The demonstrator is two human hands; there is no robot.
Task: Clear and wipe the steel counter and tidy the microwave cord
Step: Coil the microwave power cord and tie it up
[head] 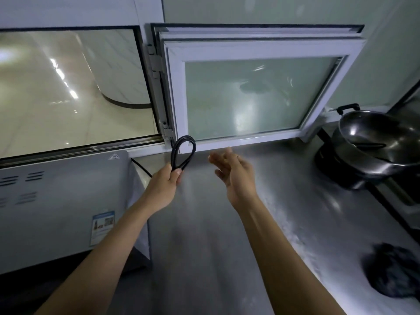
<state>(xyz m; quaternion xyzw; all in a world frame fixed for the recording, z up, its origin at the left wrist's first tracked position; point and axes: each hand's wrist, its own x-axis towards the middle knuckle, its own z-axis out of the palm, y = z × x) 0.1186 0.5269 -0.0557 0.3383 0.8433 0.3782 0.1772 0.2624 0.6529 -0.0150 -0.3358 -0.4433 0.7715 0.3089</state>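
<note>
Nearest, a dark crumpled cloth is seen lying on the steel counter at the right edge, well apart from both hands; it is judged to be set aside there for wiping. The counter surface around it shows a dull, streaked sheen.

Further in, the left hand is raised above the counter beside the microwave. Its fingers and thumb are curled round the black cord, which is folded into a loop of several strands standing upright out of the fist. A length of the cord is seen running down behind the microwave's right rear corner. The loop is judged to be gathered this way so that slack is kept off the counter.

The right hand is held just to the right of the loop, apart from it. Its fingers are straight and spread, the palm is turned toward the cord, and nothing is held or touched.

Beyond, a hinged window stands open over the counter's back edge. At far right, a steel wok rests on a burner.
</note>
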